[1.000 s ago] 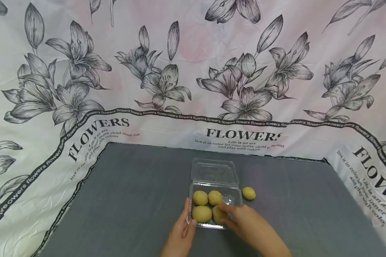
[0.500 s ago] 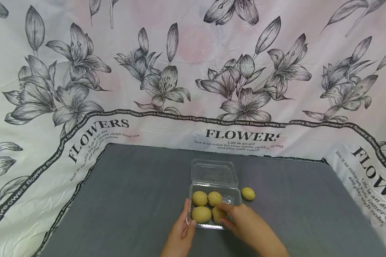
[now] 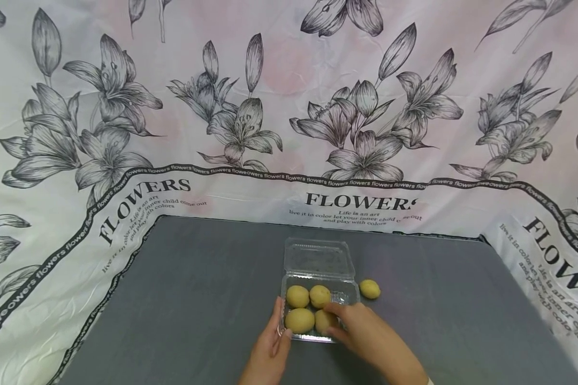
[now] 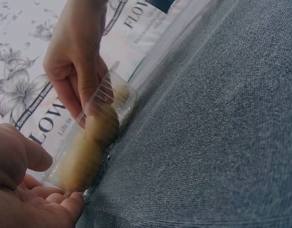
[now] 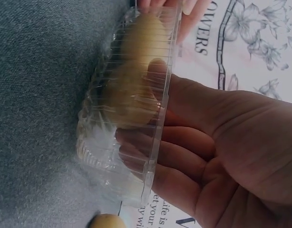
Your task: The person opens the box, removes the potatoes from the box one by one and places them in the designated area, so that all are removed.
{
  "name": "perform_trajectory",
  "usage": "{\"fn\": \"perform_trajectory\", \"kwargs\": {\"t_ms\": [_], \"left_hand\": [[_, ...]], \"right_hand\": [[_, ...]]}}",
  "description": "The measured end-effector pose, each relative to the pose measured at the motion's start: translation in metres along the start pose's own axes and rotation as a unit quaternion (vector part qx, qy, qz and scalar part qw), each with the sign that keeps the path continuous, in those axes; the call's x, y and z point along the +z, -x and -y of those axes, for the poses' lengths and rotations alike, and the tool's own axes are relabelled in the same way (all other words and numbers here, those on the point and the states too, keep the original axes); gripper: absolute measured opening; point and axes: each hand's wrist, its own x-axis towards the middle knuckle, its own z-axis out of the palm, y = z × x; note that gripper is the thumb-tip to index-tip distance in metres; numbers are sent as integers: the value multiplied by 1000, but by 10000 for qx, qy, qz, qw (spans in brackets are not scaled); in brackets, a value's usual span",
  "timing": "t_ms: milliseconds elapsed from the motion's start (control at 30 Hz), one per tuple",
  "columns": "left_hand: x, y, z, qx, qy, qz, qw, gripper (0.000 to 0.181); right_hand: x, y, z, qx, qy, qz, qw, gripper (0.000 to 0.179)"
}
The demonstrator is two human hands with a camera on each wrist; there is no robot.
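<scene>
A clear plastic clamshell box [image 3: 313,338] lies on the table with its lid [image 3: 319,258] folded back. Dull-yellow round fruit [image 3: 299,321] sit inside in two rows, toward the left. At the box's left side, my left hand [image 3: 266,348] holds the front corner, thumb at the front and fingers along the side. My right hand [image 3: 366,334] reaches into the box from the right. Its thumb and fingers grip the front-right fruit [image 5: 129,97], partly covering it. The right wrist view shows this through the ribbed clear wall.
A brighter yellow lemon [image 3: 370,289] lies outside the box, to its right. Dark grey cloth covers the table [image 3: 212,289]. Behind it and at both sides hangs a white flower-printed curtain [image 3: 250,128].
Both hands keep their places on the box and the front-right fruit. The whole head view shifts slightly; otherwise nothing visibly moves.
</scene>
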Motion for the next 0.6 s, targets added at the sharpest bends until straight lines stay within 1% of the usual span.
{"fn": "perform_trajectory", "kwargs": {"t_ms": [400, 600], "left_hand": [[0, -1, 0, -60, 158, 54, 9998, 73], [-1, -1, 1, 5, 198, 89, 9998, 74]], "right_hand": [[0, -6, 1, -81, -99, -34, 9999, 33], [0, -9, 0, -90, -180, 106, 9997, 31]]}}
